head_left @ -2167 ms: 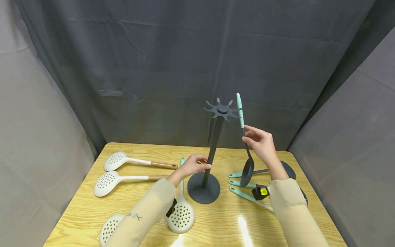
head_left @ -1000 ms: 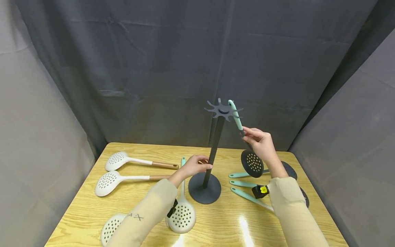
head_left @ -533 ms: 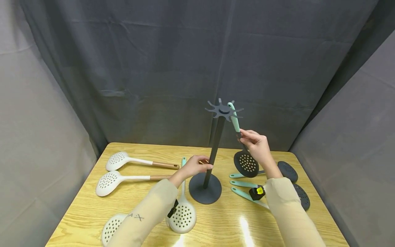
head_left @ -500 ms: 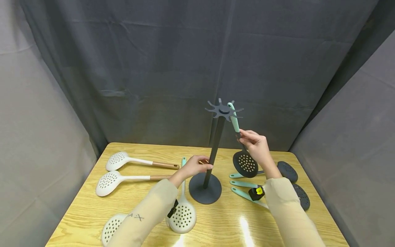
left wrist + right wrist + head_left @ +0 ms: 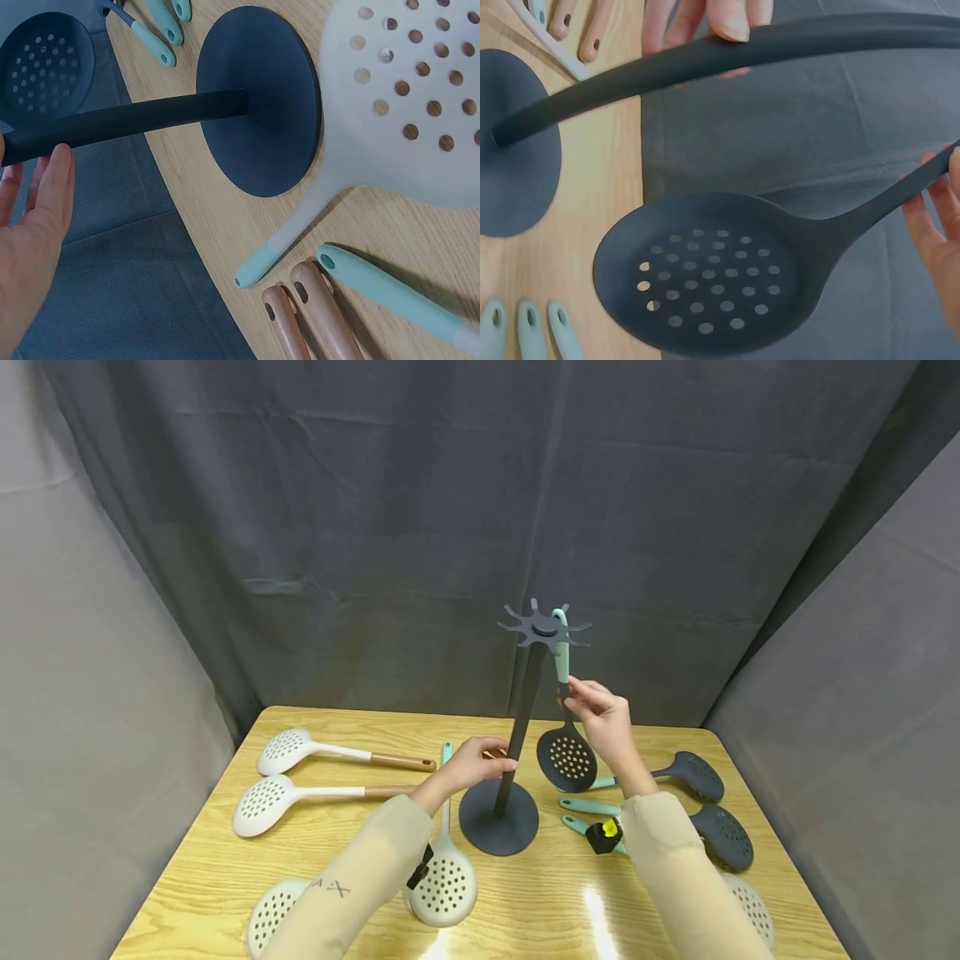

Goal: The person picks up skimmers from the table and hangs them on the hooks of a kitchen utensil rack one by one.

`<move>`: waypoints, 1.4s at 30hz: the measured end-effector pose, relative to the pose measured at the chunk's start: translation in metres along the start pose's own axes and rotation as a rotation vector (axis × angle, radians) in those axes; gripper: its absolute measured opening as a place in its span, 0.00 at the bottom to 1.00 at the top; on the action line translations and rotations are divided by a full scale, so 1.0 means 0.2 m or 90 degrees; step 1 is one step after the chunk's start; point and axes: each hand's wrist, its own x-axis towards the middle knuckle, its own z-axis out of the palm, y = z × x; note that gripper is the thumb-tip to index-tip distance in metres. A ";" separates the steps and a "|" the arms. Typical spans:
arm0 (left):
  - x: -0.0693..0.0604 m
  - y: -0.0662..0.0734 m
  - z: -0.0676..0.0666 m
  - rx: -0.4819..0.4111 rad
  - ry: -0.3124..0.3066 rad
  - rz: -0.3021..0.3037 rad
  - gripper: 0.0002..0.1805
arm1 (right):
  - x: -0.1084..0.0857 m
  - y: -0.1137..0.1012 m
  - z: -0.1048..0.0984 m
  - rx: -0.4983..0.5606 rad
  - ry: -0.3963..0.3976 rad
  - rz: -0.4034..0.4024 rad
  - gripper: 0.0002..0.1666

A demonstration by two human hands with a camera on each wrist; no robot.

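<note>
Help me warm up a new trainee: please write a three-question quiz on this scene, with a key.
1. Which hand holds the raised black skimmer beside the stand?
2. True or false: the left hand touches the stand's pole.
3. Multiple choice: in the head view, the two white skimmers at the table's upper left have handles that are: A) mint green; B) wood-brown; C) black.

Key:
1. The right hand.
2. True.
3. B.

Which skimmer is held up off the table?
The black, mint-handled skimmer in the right hand, head down beside the stand; the others lie on the table.
</note>
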 end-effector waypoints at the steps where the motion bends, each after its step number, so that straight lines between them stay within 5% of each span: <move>1: 0.02 -0.03 0.00 0.000 0.004 -0.001 0.22 | 0.00 0.02 0.01 0.008 0.007 0.001 0.19; 5: 0.08 -0.12 0.01 -0.005 0.012 -0.008 0.23 | -0.01 0.09 0.04 0.038 0.037 0.004 0.18; 12: 0.08 -0.12 0.01 -0.006 0.014 -0.007 0.20 | -0.02 0.12 0.12 0.086 0.077 -0.008 0.18; 25: 0.08 -0.12 0.01 0.002 0.011 0.002 0.19 | -0.04 0.07 0.20 0.064 0.106 0.004 0.17; 42: -0.02 0.03 0.01 -0.009 0.003 0.026 0.15 | -0.06 -0.02 0.22 0.033 0.092 0.019 0.16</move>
